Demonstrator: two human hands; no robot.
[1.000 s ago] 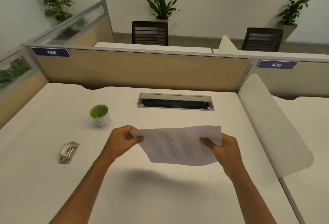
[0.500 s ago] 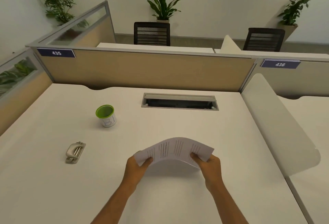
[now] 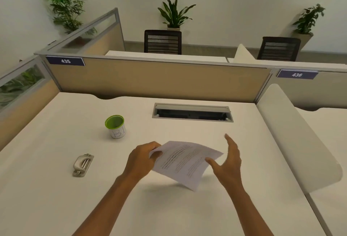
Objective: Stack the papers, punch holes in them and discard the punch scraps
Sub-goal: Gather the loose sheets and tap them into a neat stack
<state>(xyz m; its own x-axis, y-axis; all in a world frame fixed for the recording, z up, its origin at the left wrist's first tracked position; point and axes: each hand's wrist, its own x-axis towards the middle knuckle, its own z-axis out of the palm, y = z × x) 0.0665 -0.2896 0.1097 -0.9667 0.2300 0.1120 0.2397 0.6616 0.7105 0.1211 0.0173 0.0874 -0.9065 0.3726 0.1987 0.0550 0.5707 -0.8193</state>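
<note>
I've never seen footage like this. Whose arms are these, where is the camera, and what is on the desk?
There is no machine here: these are a person's two bare arms, filmed by a wide-angle camera worn on their head, looking forward and down. The left hand grips printed papers by their left edge, lifted off the white desk. The right hand is open, fingers spread, at the papers' right edge, its thumb at the sheet. To the left lie a metal hole punch and, farther back, a green-rimmed cup with writing on it. A cable slot is set into the desk, and beyond the divider stand chairs and plants.
</note>
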